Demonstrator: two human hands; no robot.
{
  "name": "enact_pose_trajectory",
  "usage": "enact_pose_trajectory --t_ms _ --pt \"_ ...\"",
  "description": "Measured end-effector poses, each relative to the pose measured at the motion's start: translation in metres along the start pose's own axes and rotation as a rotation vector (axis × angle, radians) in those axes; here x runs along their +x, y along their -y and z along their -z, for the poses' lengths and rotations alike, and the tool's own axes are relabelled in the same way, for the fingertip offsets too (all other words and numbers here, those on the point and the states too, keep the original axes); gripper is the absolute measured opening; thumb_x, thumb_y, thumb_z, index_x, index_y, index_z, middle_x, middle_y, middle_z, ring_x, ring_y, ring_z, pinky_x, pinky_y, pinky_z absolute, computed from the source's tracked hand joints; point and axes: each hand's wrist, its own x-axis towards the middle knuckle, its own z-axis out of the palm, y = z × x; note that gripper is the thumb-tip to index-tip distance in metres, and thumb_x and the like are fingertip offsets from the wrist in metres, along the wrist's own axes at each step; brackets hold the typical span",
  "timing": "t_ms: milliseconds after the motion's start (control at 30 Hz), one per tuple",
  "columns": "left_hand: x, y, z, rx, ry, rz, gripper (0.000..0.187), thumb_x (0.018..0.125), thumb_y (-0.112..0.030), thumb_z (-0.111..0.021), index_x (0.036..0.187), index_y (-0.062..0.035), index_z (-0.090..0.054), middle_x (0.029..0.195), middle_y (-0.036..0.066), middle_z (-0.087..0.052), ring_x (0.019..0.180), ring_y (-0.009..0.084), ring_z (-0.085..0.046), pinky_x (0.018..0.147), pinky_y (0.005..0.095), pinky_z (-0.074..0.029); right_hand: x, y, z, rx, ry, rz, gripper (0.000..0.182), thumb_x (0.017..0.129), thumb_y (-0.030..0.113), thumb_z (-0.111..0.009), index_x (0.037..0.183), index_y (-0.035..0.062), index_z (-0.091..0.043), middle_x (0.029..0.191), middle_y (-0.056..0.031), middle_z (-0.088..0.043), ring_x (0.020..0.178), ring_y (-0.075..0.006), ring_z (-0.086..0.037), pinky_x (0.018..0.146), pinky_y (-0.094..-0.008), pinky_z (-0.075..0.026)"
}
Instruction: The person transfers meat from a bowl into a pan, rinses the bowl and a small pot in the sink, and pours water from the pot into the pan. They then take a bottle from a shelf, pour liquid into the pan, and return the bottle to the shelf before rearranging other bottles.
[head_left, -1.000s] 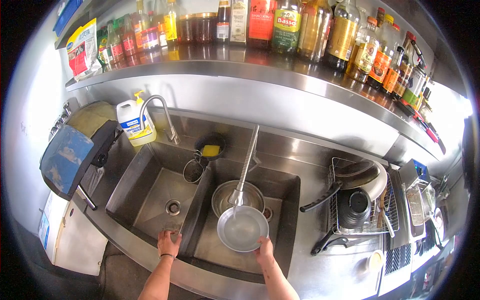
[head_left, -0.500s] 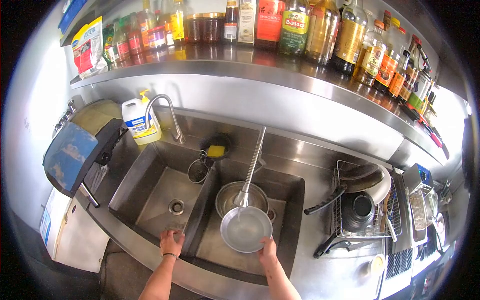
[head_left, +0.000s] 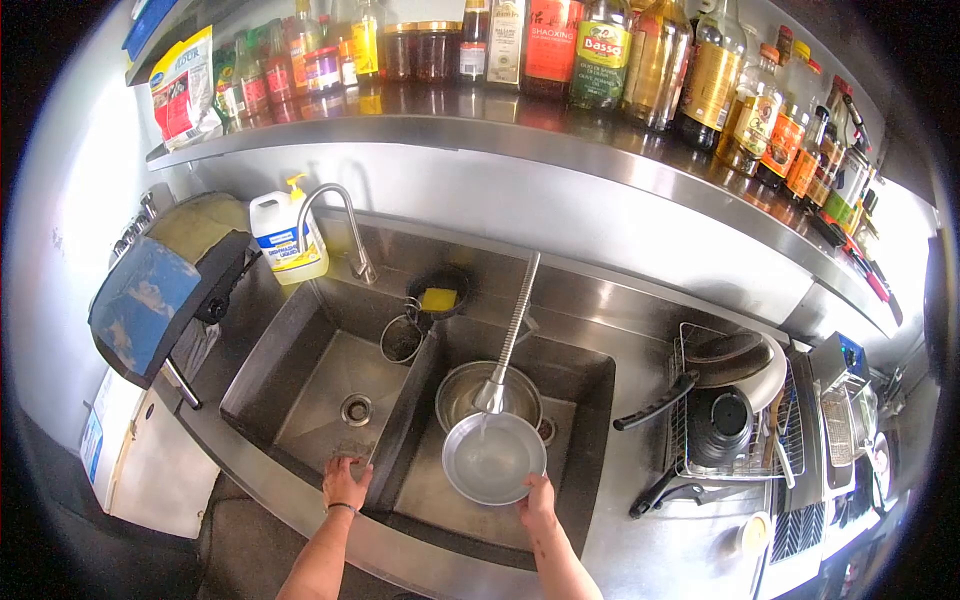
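Note:
In my right hand (head_left: 539,503) is the rim of a round metal bowl (head_left: 480,462), gripped at its near right side. The bowl hangs over the right sink basin (head_left: 580,450), right below the spray head (head_left: 490,397) of a hose faucet, with water running into it. A second, wider metal bowl (head_left: 460,385) sits in the basin behind, partly hidden by the first. My left hand (head_left: 345,484), fingers spread, lies at the front edge of the left sink basin (head_left: 310,400), near the divider. Nothing shows in it.
A wire dish rack (head_left: 740,465) with pans stands to the right. Between the basins at the back are a yellow sponge (head_left: 438,299) and a small strainer (head_left: 402,340). A dish soap jug (head_left: 288,240) stands by a curved faucet (head_left: 350,220). Bottles line the shelf (head_left: 430,125).
The view has shifted slightly, so the surroundings sit a little farther right. Both hands and the bowl stay nearly in place; the left fingers look a bit more spread.

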Motion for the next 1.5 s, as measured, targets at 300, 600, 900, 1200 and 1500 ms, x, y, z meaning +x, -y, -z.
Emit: enact_pose_trajectory --t_ms 300,600,900,1200,1500 --pt "-0.001 0.001 -0.002 -0.004 0.015 -0.005 0.035 0.077 -0.036 -0.066 0.094 -0.0063 -0.057 0.100 0.013 -0.056 0.102 0.0321 -0.050 0.087 0.0428 -0.042 0.007 -0.006 0.008 -0.060 -0.059 -0.022 0.060 0.071 0.006 -0.041 0.130 0.0149 -0.043 0.108 -0.0073 -0.052 0.090 -0.0199 -0.053 0.066 -0.0306 -0.046" --pt "0.000 0.003 -0.004 0.023 0.026 -0.004 0.036 0.079 -0.037 -0.064 0.096 -0.0062 -0.057 0.102 0.013 -0.055 0.102 0.0319 -0.050 0.087 0.0421 -0.043 0.006 -0.006 0.009 -0.095 -0.082 0.011 0.060 0.072 0.010 -0.042 0.131 0.0196 -0.044 0.093 -0.0011 -0.053 0.058 -0.0086 -0.041 0.042 -0.0224 -0.031" --pt "0.000 0.000 0.000 -0.023 0.028 -0.006 0.035 0.079 -0.036 -0.064 0.095 -0.0051 -0.056 0.102 0.013 -0.055 0.104 0.0316 -0.048 0.088 0.0426 -0.042 -0.002 0.000 0.004 -0.034 -0.048 0.009 0.061 0.071 0.008 -0.043 0.131 0.0172 -0.043 0.087 -0.0028 -0.053 0.056 -0.0094 -0.043 0.041 -0.0226 -0.033" --pt "0.000 0.002 -0.002 0.002 0.012 -0.002 0.036 0.079 -0.037 -0.064 0.093 -0.0051 -0.057 0.101 0.013 -0.055 0.104 0.0316 -0.048 0.088 0.0427 -0.042 -0.002 -0.001 0.008 -0.038 -0.041 -0.019 0.062 0.071 0.006 -0.042 0.131 0.0177 -0.043 0.103 -0.0036 -0.053 0.073 -0.0115 -0.050 0.053 -0.0235 -0.042" --pt "0.000 0.001 -0.001 -0.019 0.010 -0.019 0.034 0.078 -0.035 -0.065 0.094 -0.0064 -0.057 0.101 0.012 -0.056 0.104 0.0314 -0.048 0.087 0.0425 -0.042 -0.005 -0.001 0.003 0.012 -0.054 0.013 0.061 0.071 0.008 -0.042 0.131 0.0171 -0.043 0.097 -0.0025 -0.054 0.068 -0.0091 -0.048 0.049 -0.0218 -0.039"
